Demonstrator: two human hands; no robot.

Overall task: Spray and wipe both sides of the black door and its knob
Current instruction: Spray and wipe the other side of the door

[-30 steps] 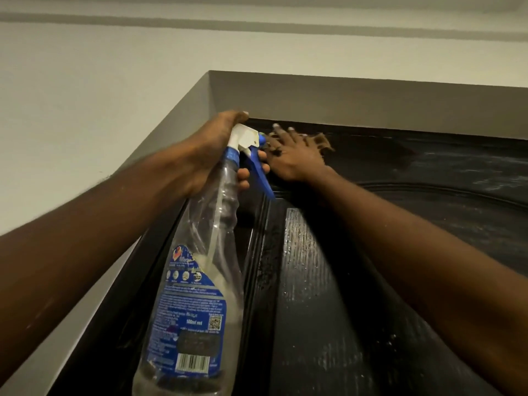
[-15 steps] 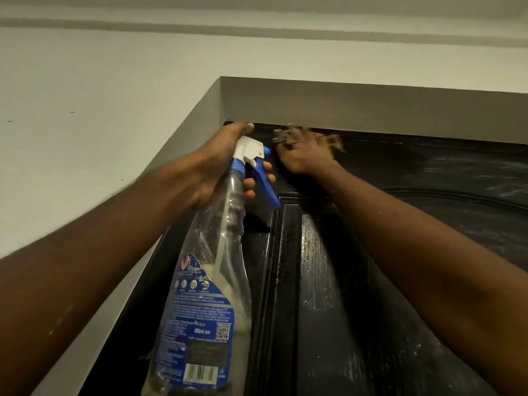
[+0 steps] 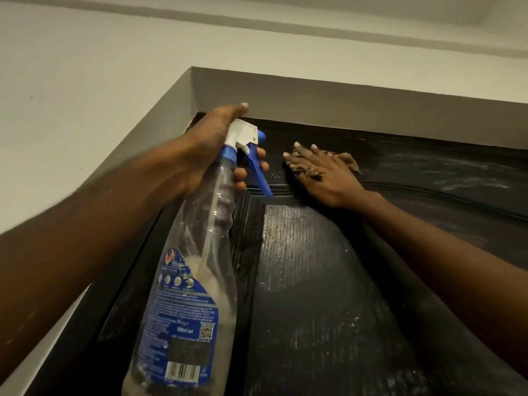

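Note:
The black door [image 3: 328, 295] fills the lower right, seen from below, with wet streaks on its raised panel. My left hand [image 3: 211, 150] grips the neck of a clear spray bottle [image 3: 194, 267] with a blue label and a white and blue trigger, held up near the door's top left corner. My right hand [image 3: 323, 172] lies flat against the door's top rail, fingers spread, pressing a brown cloth [image 3: 347, 161] that sticks out from under the palm. The knob is out of view.
A grey door frame [image 3: 314, 101] runs across just above both hands and down the left side. The pale wall [image 3: 71, 81] and ceiling lie beyond it.
My right hand has slid with the cloth along the top rail, a little down and to the right of the bottle. The bottle stays raised in my left hand.

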